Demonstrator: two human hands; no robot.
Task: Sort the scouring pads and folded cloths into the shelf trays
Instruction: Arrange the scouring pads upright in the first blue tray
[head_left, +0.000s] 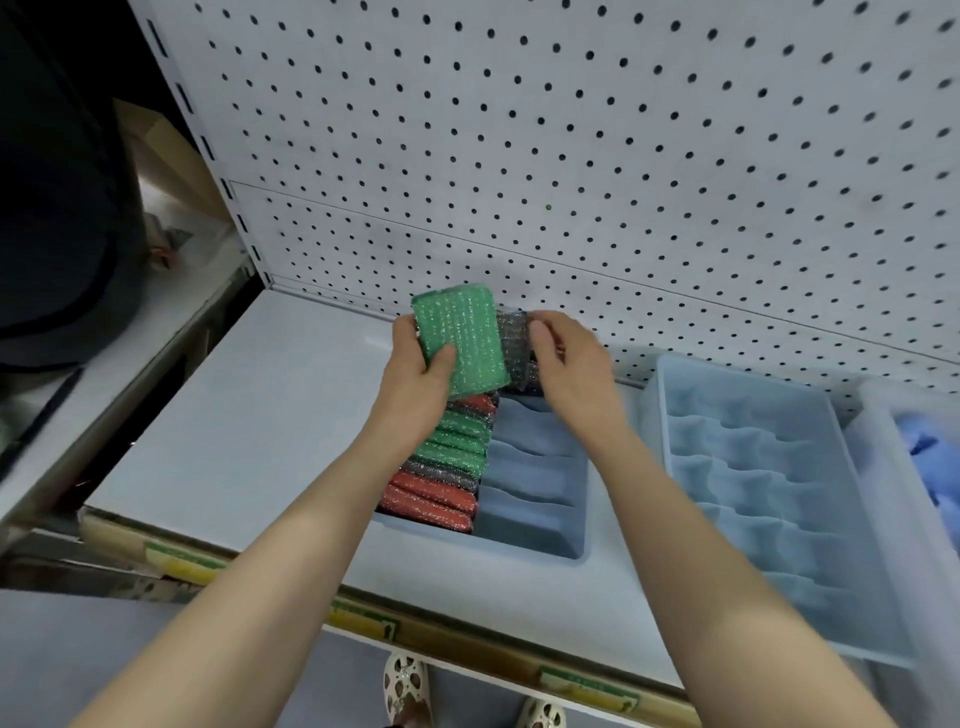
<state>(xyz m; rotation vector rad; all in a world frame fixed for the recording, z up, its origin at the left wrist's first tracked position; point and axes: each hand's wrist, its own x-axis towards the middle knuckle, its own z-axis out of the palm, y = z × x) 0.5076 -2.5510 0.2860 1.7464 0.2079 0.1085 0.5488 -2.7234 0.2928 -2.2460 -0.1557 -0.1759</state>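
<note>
Left hand (415, 374) grips green scouring pad (461, 338) at frame centre, thumb across its face, above divided tray (535, 540). Right hand (566, 358) pinches grey scouring pad (514, 332) just beside it. Row of red, grey, green pads (441, 467) fills tray's left column. Second tray (753, 483) at right.

No legible txt, shelf-edge labels (363, 618) blurred

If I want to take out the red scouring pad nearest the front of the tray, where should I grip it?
Pinch the red pad by its exposed top edge, coming from above. It stands on edge, packed against the next pads and the tray wall, so only the top is free for fingers.
</note>
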